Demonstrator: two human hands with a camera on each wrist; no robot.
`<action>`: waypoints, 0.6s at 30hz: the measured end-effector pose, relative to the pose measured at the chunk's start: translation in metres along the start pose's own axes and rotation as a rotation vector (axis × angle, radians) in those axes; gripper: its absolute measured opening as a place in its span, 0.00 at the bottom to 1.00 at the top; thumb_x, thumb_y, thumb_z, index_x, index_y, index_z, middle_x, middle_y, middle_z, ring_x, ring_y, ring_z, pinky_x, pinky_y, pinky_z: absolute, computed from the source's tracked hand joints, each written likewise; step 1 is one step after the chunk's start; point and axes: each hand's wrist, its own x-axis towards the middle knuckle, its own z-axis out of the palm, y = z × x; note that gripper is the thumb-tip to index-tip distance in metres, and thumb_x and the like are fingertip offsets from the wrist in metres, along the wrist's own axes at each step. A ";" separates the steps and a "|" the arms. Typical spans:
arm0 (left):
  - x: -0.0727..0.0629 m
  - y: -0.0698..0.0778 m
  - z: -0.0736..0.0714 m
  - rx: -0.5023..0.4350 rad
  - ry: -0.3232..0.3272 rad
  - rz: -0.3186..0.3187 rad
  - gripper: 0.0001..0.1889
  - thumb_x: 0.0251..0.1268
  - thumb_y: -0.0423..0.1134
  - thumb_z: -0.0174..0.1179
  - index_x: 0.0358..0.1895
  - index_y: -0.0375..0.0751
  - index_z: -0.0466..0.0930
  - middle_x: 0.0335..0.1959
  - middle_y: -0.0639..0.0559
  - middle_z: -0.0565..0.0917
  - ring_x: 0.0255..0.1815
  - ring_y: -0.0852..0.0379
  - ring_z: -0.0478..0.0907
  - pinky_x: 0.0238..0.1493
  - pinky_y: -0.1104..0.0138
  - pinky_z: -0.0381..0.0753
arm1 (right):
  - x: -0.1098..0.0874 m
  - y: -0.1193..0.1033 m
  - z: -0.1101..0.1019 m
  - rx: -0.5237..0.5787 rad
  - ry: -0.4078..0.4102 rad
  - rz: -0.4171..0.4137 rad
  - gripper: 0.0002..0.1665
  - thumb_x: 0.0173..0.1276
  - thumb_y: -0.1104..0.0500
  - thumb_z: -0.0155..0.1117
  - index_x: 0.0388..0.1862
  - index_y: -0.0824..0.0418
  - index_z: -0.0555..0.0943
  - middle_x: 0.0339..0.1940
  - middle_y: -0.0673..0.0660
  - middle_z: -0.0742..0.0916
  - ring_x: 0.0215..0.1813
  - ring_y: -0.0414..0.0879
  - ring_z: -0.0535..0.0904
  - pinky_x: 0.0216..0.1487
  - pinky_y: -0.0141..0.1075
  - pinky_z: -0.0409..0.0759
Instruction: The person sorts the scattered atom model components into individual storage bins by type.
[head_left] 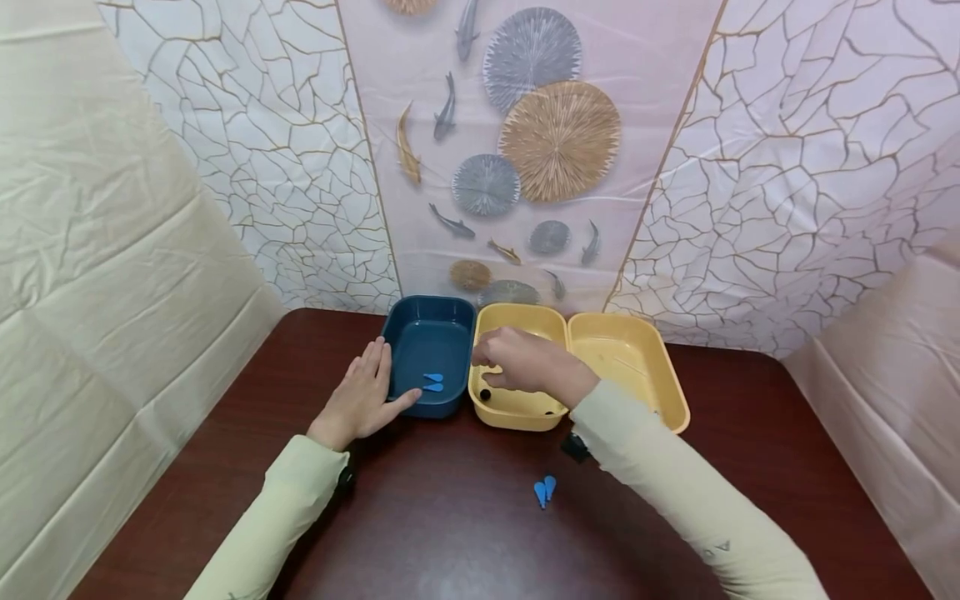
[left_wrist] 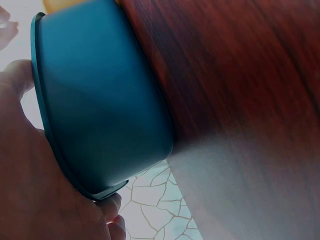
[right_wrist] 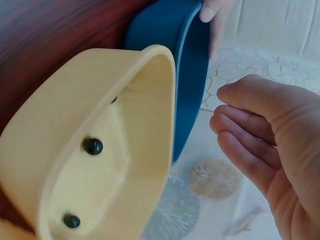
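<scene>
My left hand lies along the left and near rim of the dark blue tray, fingers straight and thumb spread over the front corner. Inside that tray are two small blue teardrop-shaped pieces. Above the middle yellow tray hovers my right hand, fingers loosely bent, with nothing visible between thumb and fingertips in the right wrist view. Glossy black balls lie on that yellow tray's floor, one black ball just below the hand in the head view.
A second yellow tray stands at the right, touching the middle one. Two more blue teardrop-shaped pieces lie on the dark wooden table in front of the trays. A patterned cloth hangs behind the table.
</scene>
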 end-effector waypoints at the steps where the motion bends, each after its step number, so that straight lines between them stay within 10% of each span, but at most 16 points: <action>1: 0.000 0.000 0.000 -0.001 0.001 -0.001 0.55 0.76 0.67 0.52 0.84 0.24 0.43 0.88 0.30 0.45 0.89 0.31 0.44 0.86 0.39 0.49 | -0.005 -0.002 -0.002 0.001 0.001 -0.005 0.06 0.69 0.66 0.71 0.43 0.63 0.90 0.40 0.57 0.91 0.42 0.49 0.87 0.44 0.36 0.86; 18: 0.002 -0.001 -0.002 0.002 -0.005 -0.005 0.55 0.76 0.68 0.51 0.84 0.25 0.42 0.88 0.31 0.44 0.89 0.32 0.43 0.87 0.40 0.48 | -0.092 -0.026 -0.003 -0.052 -0.053 -0.074 0.10 0.65 0.66 0.75 0.45 0.62 0.89 0.40 0.54 0.89 0.40 0.41 0.87 0.42 0.31 0.87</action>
